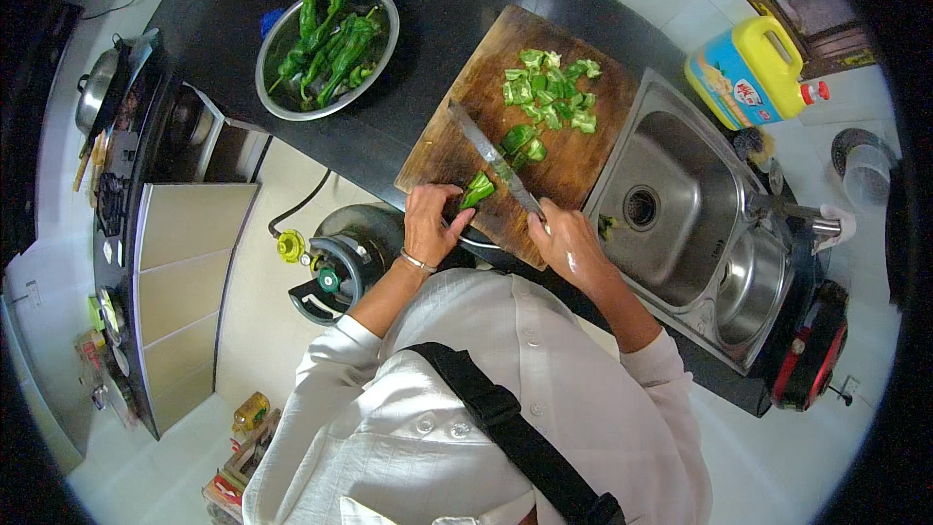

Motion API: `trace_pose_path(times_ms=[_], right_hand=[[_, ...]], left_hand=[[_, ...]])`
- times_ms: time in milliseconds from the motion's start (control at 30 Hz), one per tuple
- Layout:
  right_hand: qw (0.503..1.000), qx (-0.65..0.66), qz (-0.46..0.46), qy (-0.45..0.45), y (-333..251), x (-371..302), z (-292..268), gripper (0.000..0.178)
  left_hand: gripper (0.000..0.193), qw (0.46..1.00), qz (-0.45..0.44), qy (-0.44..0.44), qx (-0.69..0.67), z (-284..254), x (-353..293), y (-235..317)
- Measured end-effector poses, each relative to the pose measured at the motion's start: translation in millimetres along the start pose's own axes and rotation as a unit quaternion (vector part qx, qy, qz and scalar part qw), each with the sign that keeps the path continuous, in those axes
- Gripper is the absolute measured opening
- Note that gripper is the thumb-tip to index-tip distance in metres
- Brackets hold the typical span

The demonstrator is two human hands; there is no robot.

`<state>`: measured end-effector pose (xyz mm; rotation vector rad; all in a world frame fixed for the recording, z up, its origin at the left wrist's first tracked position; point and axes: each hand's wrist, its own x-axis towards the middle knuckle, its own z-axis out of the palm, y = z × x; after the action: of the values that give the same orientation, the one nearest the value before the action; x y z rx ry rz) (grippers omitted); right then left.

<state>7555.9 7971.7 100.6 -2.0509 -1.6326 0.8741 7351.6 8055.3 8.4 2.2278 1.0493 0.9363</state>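
Where the green pepper piece (477, 191) lies at the near edge of the wooden cutting board (457, 151), the left hand (431, 224) pinches it; the right hand (569, 245) grips the knife (496, 160), whose blade runs far-left just beside it, on the dark worktop (428, 0)

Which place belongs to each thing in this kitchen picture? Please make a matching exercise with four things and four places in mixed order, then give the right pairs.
Things:
1. whole green peppers
2. knife
3. cut pepper pieces
4. yellow oil bottle

Places:
A. piled on the far part of the wooden cutting board
B. in the round metal bowl
C. on the floor beyond the steel sink
D. in the right hand, blade across the board

Pairs: 1-B, 2-D, 3-A, 4-C
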Motion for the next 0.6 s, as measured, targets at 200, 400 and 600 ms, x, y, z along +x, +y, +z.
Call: trace_pose_path(times_ms=[200,400,600], right_hand=[[0.998,-0.029,-0.022,-0.044,-0.6,-14.8,2.3,0.024],[0.996,-0.045,-0.034,-0.073,1.9,-17.9,3.4,0.025],[0.996,-0.032,0.001,-0.086,-2.2,-23.9,0.1,0.025]], left_hand=[[0.018,0.999,0.033,-0.01,0.018,4.1,4.6,-5.8],[0.017,0.999,0.047,-0.012,-0.002,5.3,4.8,-14.1],[0.019,0.998,0.047,-0.018,-0.03,6.0,7.7,-9.4]])
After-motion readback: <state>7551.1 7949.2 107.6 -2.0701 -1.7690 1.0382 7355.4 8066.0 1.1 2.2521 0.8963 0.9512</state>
